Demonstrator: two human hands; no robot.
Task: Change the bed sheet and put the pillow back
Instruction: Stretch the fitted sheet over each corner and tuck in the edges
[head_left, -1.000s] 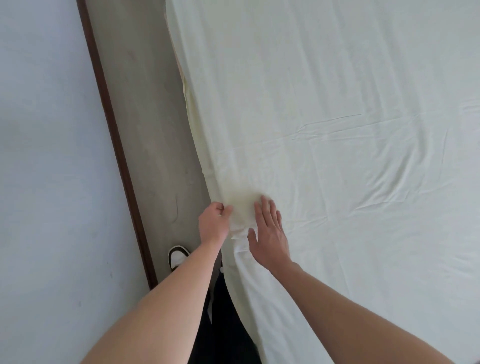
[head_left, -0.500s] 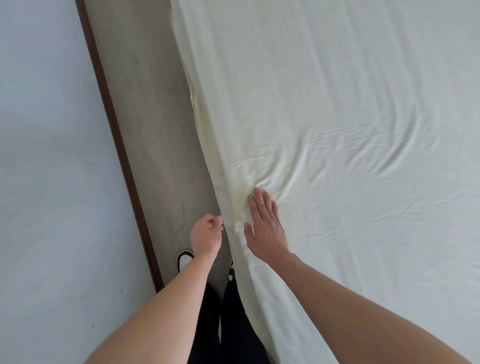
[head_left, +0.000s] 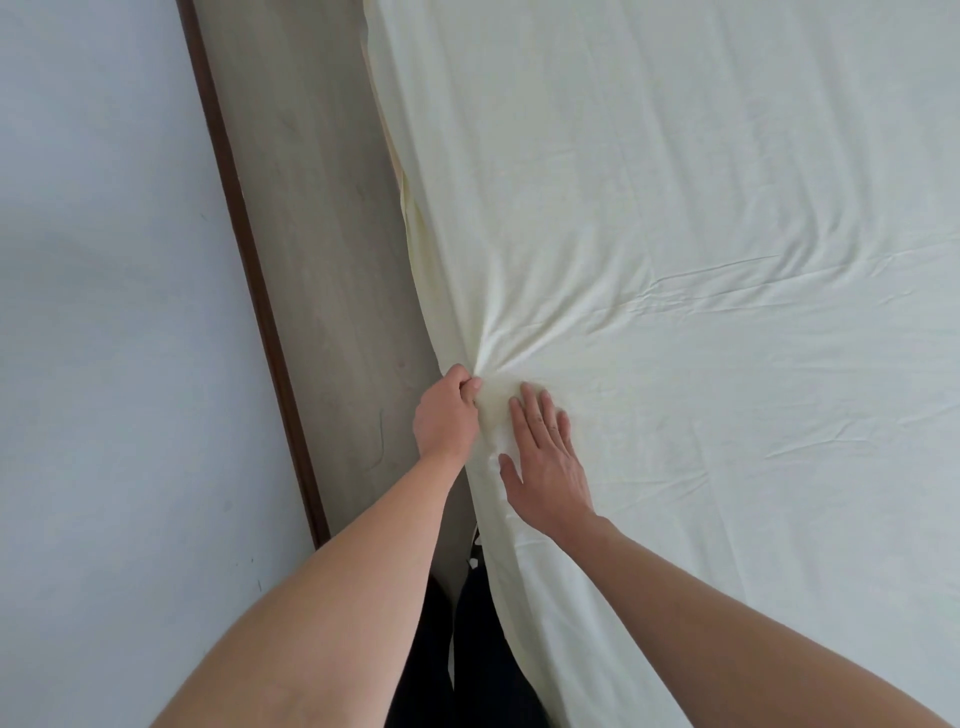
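Pinching a fold of the pale yellow bed sheet (head_left: 675, 208) at the mattress's edge, the left hand (head_left: 445, 415) has its fingers curled tight on the cloth, and creases fan out across the bed from that point. Just beside it, the right hand (head_left: 545, 457) lies flat on the sheet, fingers straight and slightly spread. Grey floor (head_left: 311, 234) and a dark skirting board (head_left: 244, 249) run alongside the bed.

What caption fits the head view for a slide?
Left hand pinches the pale sheet at the bed edge; right hand presses it flat.
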